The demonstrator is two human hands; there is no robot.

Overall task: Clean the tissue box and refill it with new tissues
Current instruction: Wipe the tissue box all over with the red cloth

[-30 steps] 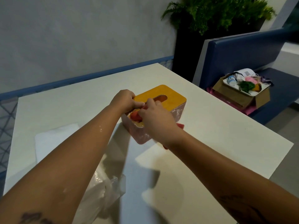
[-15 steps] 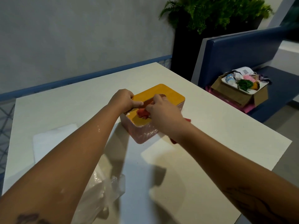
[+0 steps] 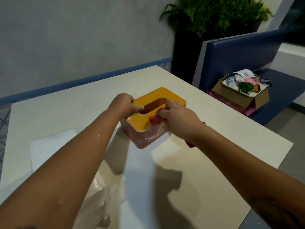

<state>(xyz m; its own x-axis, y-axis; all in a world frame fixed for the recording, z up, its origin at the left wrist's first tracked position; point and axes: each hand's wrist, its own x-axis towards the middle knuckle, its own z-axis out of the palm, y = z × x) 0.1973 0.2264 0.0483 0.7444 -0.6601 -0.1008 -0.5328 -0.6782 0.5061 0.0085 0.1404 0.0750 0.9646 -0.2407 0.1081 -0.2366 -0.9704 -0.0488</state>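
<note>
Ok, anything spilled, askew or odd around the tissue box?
Nothing spilled or askew. The tissue box sits flat, yellow lid on; left hand holds it, right hand presses a red cloth on top. Only whitish streaks on its near side stand out.

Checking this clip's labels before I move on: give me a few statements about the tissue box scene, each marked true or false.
1. The right hand presses a red cloth on the lid of the tissue box. True.
2. The left hand hangs free, touching nothing. False: it grips the box's left end, thumb on the lid.
3. A tissue sticks out of the lid's slot. False: nothing shows in the slot.
4. A cardboard box sits on the blue bench. True.
</note>
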